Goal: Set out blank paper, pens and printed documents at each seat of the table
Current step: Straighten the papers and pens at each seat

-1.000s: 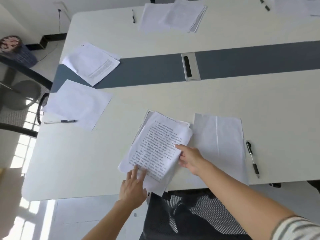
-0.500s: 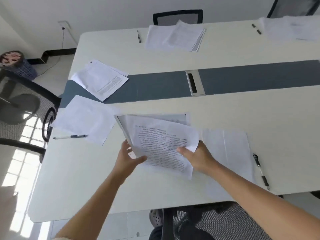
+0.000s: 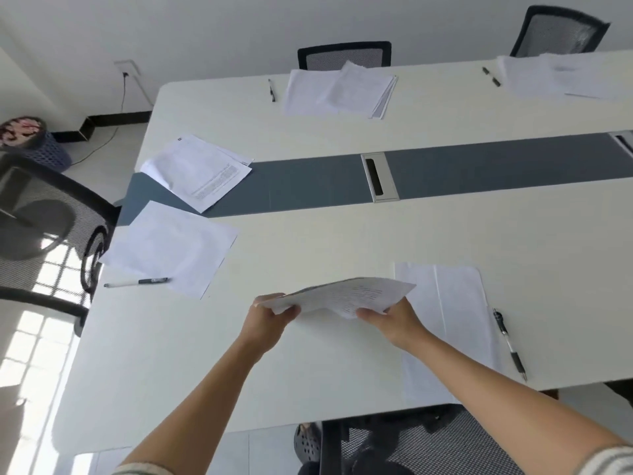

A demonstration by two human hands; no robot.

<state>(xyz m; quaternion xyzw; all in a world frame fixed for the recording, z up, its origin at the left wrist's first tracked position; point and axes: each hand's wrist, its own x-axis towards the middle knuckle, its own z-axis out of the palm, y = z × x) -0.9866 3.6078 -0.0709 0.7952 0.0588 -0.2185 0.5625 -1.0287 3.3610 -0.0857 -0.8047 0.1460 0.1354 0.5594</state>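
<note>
A stack of printed documents (image 3: pixel 346 294) is held nearly flat above the white table (image 3: pixel 308 365). My left hand (image 3: pixel 272 315) grips its left edge and my right hand (image 3: pixel 394 320) grips its right edge. Just to the right lies blank paper (image 3: pixel 452 313) with a pen (image 3: pixel 508 344) beside it. At the left end seat lie blank paper (image 3: pixel 171 246), a pen (image 3: pixel 137 282) and a printed document (image 3: pixel 198 171). Across the table are papers (image 3: pixel 339 89) with a pen (image 3: pixel 271 90), and more papers (image 3: pixel 565 75) with a pen (image 3: pixel 490 76).
A grey strip with a cable slot (image 3: pixel 378 178) runs along the table's middle. Mesh chairs stand at the left (image 3: pixel 41 214), far side (image 3: pixel 344 54), far right (image 3: pixel 558 30) and under the near edge (image 3: pixel 411 447). A waste bin (image 3: pixel 30 138) sits in the left corner.
Both hands gathered the printed documents from the table and lifted them, tilting the stack from face-up to nearly edge-on. The view has risen and pulled back.
</note>
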